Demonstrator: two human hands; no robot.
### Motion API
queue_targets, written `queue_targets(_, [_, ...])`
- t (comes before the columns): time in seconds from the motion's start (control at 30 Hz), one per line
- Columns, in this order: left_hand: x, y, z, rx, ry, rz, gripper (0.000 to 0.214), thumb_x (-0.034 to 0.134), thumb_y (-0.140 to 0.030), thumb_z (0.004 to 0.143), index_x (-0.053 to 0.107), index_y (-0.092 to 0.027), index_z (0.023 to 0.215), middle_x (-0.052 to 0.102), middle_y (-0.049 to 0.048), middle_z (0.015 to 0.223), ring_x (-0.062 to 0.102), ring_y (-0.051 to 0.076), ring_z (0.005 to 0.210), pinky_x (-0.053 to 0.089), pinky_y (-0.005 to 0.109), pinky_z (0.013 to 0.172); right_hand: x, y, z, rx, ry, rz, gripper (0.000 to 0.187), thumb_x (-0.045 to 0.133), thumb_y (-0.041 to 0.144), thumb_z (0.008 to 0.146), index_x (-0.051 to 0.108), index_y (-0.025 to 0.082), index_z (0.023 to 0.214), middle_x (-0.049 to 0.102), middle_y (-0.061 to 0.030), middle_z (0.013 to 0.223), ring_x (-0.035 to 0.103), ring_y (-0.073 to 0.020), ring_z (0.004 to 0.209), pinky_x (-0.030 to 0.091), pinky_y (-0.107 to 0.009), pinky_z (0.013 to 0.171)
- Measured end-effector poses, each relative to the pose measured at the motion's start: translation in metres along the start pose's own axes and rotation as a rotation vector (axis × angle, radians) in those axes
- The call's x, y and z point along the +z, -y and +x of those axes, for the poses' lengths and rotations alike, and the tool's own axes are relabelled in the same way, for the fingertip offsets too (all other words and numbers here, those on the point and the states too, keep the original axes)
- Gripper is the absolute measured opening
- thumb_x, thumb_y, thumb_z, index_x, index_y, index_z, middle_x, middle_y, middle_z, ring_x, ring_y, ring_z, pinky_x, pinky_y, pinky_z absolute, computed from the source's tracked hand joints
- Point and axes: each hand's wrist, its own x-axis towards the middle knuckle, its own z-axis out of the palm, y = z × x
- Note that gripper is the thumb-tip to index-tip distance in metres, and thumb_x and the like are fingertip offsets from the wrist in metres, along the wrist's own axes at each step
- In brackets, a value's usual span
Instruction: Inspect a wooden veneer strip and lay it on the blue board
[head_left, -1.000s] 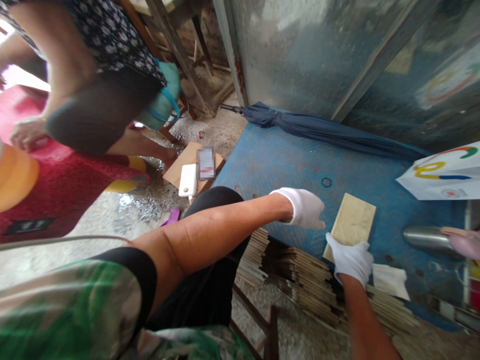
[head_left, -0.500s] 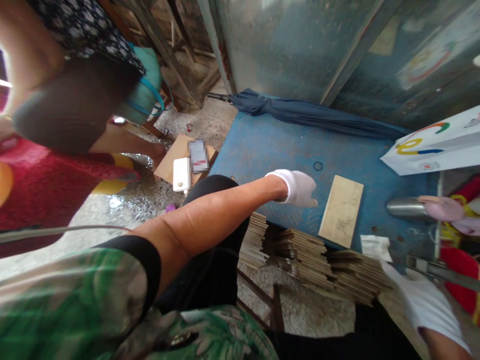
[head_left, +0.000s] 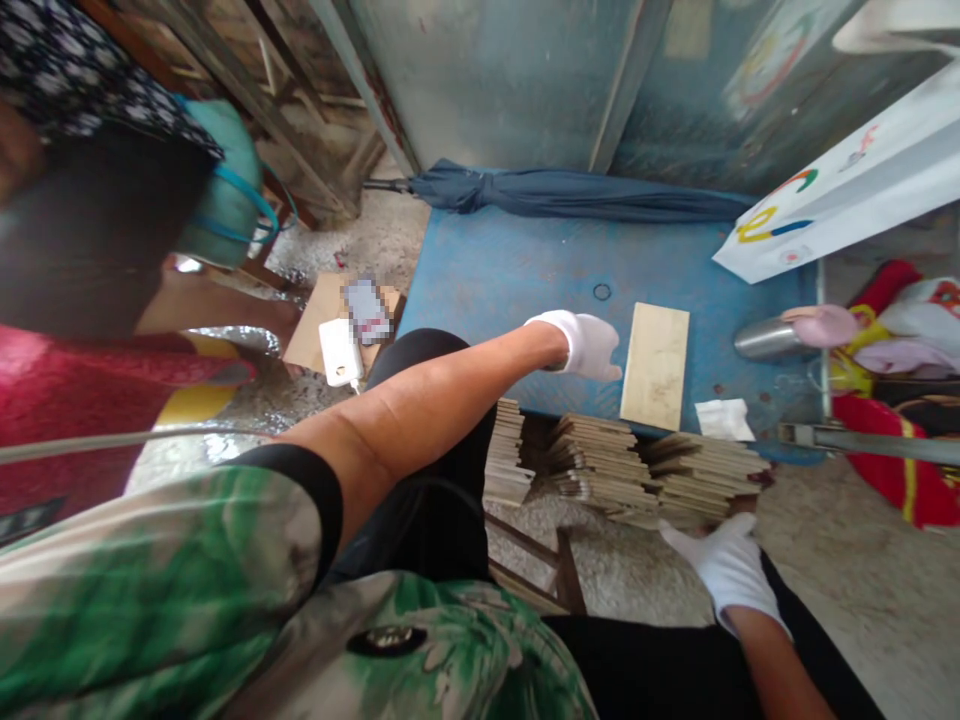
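L hand, white-gloved, rests on the blue desk just left of a single thin wood slat, close to its near-left corner but whether it touches can't be told; fingers loosely curled, clamped on nothing. R hand, also gloved, hangs low w/ fingers spread apart, tips reaching up at the near edge of the stacked slats below the desk's front lip; no grip closed on any yet. The lone slat lies flat on the desk, long axis running away from the person toward the folded umbrella at the back, near end almost at the desk edge. Looks light, stiff, thin, prob. smooth-faced, so likely easiest pinched at a long edge or slid off the lip & taken by the end. A steel flask and a white paper bag sit to the right; a scrap of white paper lies by the stack.
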Motion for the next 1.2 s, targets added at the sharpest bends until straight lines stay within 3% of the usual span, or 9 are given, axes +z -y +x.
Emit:
queue_targets(0.17, [0.007,-0.011,0.005,0.008,0.029,0.045,0.057,0.045,-0.049,0.105,0.063,-0.006,0.137,0.063,0.0166,0.135,0.061,0.029,0.124,0.047,0.033,0.101,0.012,0.016,0.003,0.054,0.017,-0.061,0.154,0.077,0.076,0.056,-0.003,-0.001,0.162,0.025,-0.0377,0.152,0.043,-0.0525,0.138,0.047,-0.058,0.109])
queue_targets(0.27, [0.013,-0.015,0.007,0.041,0.046,0.028,0.057,0.046,-0.049,0.105,0.064,-0.004,0.135,0.063,0.0181,0.134,0.062,0.03,0.121,0.047,0.034,0.098,0.018,0.022,0.003,0.053,0.001,-0.064,0.152,0.075,0.075,0.059,-0.009,0.001,0.162,0.021,-0.0358,0.155,0.043,-0.0543,0.137,0.045,-0.059,0.111])
queue_targets(0.47, [0.018,-0.019,0.006,0.056,0.049,0.032,0.055,0.048,-0.048,0.105,0.066,-0.005,0.133,0.065,0.0189,0.132,0.063,0.026,0.112,0.046,0.032,0.093,0.032,0.019,0.008,-0.01,-0.131,-0.012,0.138,0.078,0.06,0.058,0.007,-0.004,0.157,0.034,-0.0325,0.145,0.05,-0.0501,0.128,0.048,-0.053,0.111])
queue_targets(0.6, [0.018,-0.019,0.005,0.066,0.043,0.027,0.054,0.049,-0.049,0.104,0.067,-0.008,0.134,0.067,0.0179,0.128,0.065,0.026,0.11,0.047,0.032,0.09,0.039,0.018,0.012,-0.015,-0.17,0.031,0.145,0.08,0.058,0.054,0.002,-0.009,0.157,0.028,-0.036,0.148,0.048,-0.0531,0.128,0.046,-0.056,0.112])
queue_targets(0.73, [0.017,-0.021,0.003,0.067,0.058,0.025,0.053,0.048,-0.048,0.104,0.068,-0.008,0.133,0.067,0.0172,0.128,0.065,0.026,0.111,0.047,0.032,0.092,0.037,0.025,0.008,0.025,-0.189,0.073,0.141,0.079,0.055,0.055,0.005,-0.006,0.158,0.033,-0.0351,0.147,0.05,-0.0538,0.127,0.047,-0.061,0.108])
queue_targets(0.83, [0.017,-0.021,0.003,0.05,0.084,0.049,0.055,0.048,-0.05,0.104,0.066,-0.009,0.135,0.066,0.0168,0.128,0.064,0.026,0.113,0.048,0.032,0.094,0.032,0.033,0.003,0.037,-0.19,0.084,0.138,0.079,0.051,0.055,0.008,-0.006,0.158,0.035,-0.0353,0.147,0.05,-0.053,0.129,0.047,-0.06,0.11])
queue_targets(1.0, [0.018,-0.02,0.003,0.074,0.07,0.028,0.053,0.047,-0.049,0.103,0.068,-0.009,0.13,0.068,0.017,0.124,0.065,0.026,0.11,0.048,0.033,0.094,0.019,0.042,-0.004,0.076,-0.184,0.093,0.126,0.081,0.055,0.054,0.027,-0.001,0.152,0.044,-0.0332,0.141,0.055,-0.0505,0.125,0.05,-0.056,0.108])
queue_targets(1.2, [0.013,-0.023,0.001,0.074,0.067,0.032,0.053,0.047,-0.048,0.104,0.067,-0.007,0.133,0.067,0.0176,0.128,0.065,0.026,0.112,0.049,0.034,0.092,-0.017,0.046,-0.02,0.153,-0.184,0.096,0.118,0.082,0.065,0.056,0.035,0.011,0.15,0.051,-0.0292,0.137,0.056,-0.0489,0.126,0.051,-0.058,0.105])
